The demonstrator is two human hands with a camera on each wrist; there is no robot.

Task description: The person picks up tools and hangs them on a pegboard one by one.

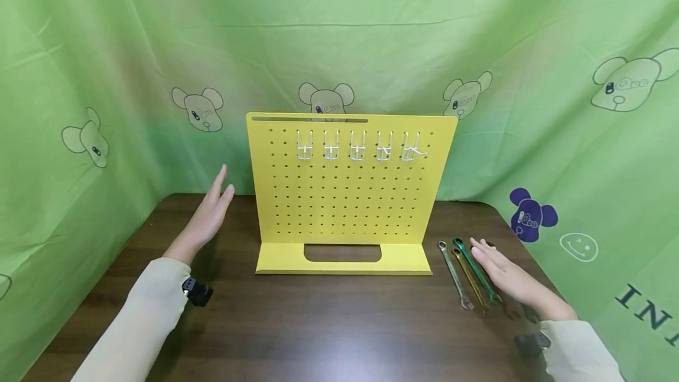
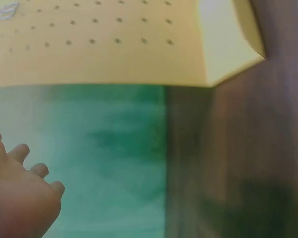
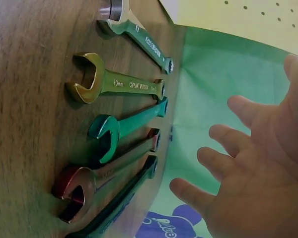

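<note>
My left hand point(image 1: 205, 220) is held up left of the yellow pegboard point(image 1: 339, 199), fingers extended, touching nothing. On the right, my right hand point(image 1: 504, 276) hovers over a row of combination wrenches with its fingers spread and holds nothing. The right wrist view shows the wrenches side by side: a silvery one point(image 3: 144, 42), a gold one point(image 3: 124, 83), a green one point(image 3: 139, 117), a red one point(image 3: 114, 166) and a dark one point(image 3: 124, 198). In the head view, the right hand partly hides the red and dark ones. Several white wire hooks point(image 1: 358, 147) hang along the pegboard's upper part.
The pegboard's base point(image 1: 281, 258) stands on a dark brown wooden table point(image 1: 318, 323). Behind and at both sides hangs a green cloth point(image 1: 339, 34) printed with cartoon bear heads. A small black device point(image 1: 197, 292) is worn on the left wrist.
</note>
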